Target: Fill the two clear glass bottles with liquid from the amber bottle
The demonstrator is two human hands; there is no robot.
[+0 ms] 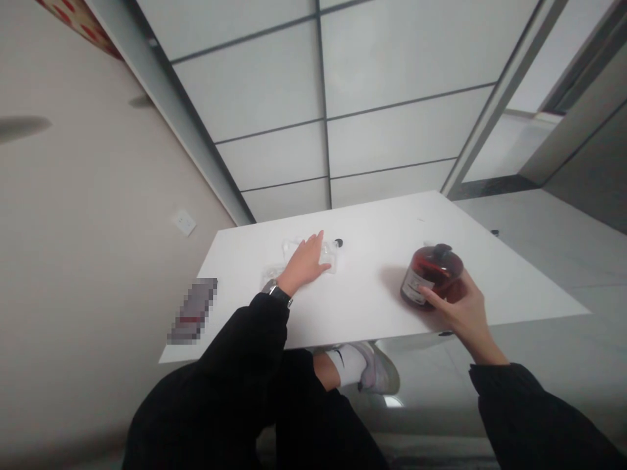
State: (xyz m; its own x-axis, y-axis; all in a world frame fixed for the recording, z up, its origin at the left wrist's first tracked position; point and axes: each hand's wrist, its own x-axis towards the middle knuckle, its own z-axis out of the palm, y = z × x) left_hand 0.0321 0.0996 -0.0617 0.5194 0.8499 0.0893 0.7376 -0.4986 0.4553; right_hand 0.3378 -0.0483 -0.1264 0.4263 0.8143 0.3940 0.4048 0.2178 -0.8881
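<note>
My left hand lies flat with fingers stretched out on a clear plastic packet in the middle of the white table. A watch sits on that wrist. My right hand is wrapped round the near side of a dark red bottle with a black pump top, which stands upright on the table's right part. A small black cap lies just beyond the packet.
A blurred dark rectangular object lies at the table's left edge. A wall with a socket is at the left. Frosted glass panels stand behind the table. Below the table edge are my black-trousered legs and a white shoe.
</note>
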